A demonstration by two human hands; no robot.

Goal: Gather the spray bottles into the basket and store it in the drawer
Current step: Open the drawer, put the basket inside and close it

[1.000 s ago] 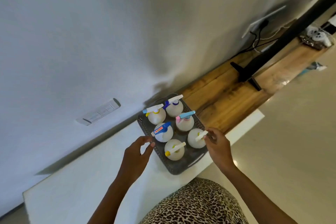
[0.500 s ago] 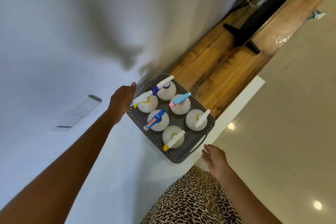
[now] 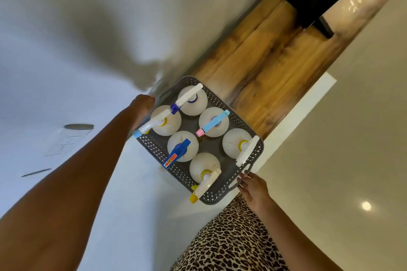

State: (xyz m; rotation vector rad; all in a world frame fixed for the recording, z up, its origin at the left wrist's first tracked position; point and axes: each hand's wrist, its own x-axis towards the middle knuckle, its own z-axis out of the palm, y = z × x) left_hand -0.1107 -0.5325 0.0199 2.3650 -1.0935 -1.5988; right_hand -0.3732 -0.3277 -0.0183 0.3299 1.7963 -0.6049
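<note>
Since half a second ago the right hand has risen from below the surface edge to the near handle of the basket, fingers touching it; whether that grip is closed I cannot tell. The left hand stays at the far rim, its grip hidden behind the basket. Six spray bottles stand upright inside. The basket sits on the white surface, next to a wooden top along the grey wall. A black stand rests farther along the wood.
</note>
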